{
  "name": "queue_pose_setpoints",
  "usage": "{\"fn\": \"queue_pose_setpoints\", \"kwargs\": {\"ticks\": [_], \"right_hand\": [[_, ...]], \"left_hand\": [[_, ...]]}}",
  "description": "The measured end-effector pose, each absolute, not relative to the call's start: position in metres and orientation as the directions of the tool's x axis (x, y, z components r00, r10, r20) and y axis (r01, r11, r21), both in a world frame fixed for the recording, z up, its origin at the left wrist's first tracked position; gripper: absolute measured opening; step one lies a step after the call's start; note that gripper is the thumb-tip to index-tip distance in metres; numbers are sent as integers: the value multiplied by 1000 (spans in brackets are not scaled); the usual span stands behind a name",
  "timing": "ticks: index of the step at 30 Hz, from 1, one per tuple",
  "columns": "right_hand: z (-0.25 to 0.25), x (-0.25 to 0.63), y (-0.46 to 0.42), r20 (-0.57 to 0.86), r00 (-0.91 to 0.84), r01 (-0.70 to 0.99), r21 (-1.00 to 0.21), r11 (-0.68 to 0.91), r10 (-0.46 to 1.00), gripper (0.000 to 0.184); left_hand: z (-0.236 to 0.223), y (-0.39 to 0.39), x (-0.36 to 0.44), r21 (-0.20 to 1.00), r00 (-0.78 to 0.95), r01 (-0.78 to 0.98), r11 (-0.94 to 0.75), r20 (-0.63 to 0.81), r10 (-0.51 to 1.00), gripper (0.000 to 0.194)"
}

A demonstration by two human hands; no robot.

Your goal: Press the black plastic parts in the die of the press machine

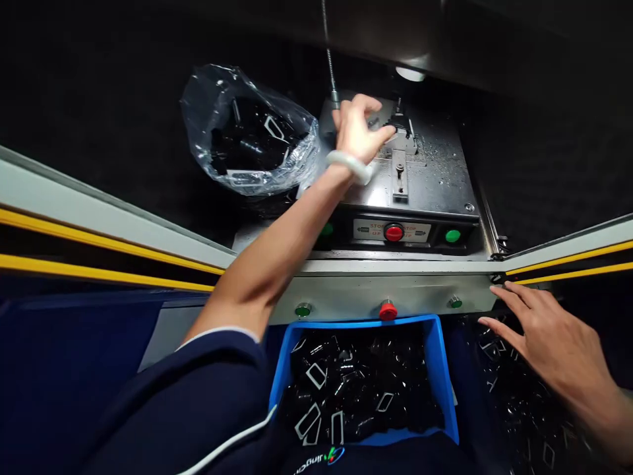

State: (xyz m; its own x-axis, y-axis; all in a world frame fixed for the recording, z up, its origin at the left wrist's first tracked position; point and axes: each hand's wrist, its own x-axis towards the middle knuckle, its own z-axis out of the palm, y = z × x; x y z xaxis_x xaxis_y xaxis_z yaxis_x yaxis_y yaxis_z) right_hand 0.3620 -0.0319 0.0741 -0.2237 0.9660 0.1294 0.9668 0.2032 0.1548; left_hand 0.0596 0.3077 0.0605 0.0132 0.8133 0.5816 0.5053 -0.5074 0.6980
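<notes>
My left hand [359,130], wearing a pale bangle [349,162], reaches over the metal plate [440,178] of a machine. Its fingers are curled but apart from the thumb, and nothing shows between them. The thumb tip comes close to a small black piece [401,124] on a metal fixture [406,142]; whether it touches cannot be made out. At the right, my right hand [558,330] is open, fingers stretched towards the end of the machine's front panel [425,290]. Below that hand lie many glossy black parts [527,409], some with rectangular pale-edged openings.
A clear plastic bag [208,142] of similar black parts lies left of the plate. In front stands a blue bin [448,376] full of them. Red [388,310] and green buttons [303,309] line the front panel. A flexible hose [328,53] hangs above. Yellow-striped edges [109,241] flank the opening.
</notes>
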Motion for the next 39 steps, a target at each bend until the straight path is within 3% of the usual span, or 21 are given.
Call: {"fn": "queue_pose_setpoints", "kwargs": {"ticks": [2,4,8,13,17,24,27,29,31,33,36,39], "right_hand": [[52,360,-40,73,-193,979,78,188,978,47],[27,354,-37,-5,-173,984,-45,172,985,34],[-18,350,-22,-112,-107,963,-257,75,988,23],[-41,363,-15,-85,-76,888,-459,29,993,18],[-49,366,-11,-45,-82,823,-566,42,996,15],[-58,350,-16,87,54,870,-493,-4,995,13],[-56,328,-36,139,-52,923,-370,101,989,23],[-58,306,-53,53,-234,912,-333,238,971,31],[-66,283,-66,-124,-422,873,-323,366,898,37],[-77,267,-74,-287,-501,858,-290,424,816,40],[-91,257,-75,-377,-492,870,-253,424,785,39],[-97,260,-74,-381,-479,877,-249,411,791,33]], "left_hand": [[61,246,40,654,57,548,-522,593,803,33],[55,175,16,648,79,537,-539,598,798,16],[17,61,-39,655,86,645,-393,449,890,12],[-31,25,-100,576,218,762,-296,202,955,28],[-38,30,-120,519,253,815,-258,81,964,35],[-30,23,-107,399,170,902,-164,20,985,38],[-25,18,-94,415,196,888,-197,44,980,36],[-23,17,-78,525,328,800,-291,25,944,27],[-25,17,-55,682,561,625,-381,-53,826,20],[-31,18,-29,785,783,463,-411,-146,605,18],[-50,14,7,800,922,370,-472,-254,292,12],[-72,3,29,770,941,337,-542,-298,161,17]]}}
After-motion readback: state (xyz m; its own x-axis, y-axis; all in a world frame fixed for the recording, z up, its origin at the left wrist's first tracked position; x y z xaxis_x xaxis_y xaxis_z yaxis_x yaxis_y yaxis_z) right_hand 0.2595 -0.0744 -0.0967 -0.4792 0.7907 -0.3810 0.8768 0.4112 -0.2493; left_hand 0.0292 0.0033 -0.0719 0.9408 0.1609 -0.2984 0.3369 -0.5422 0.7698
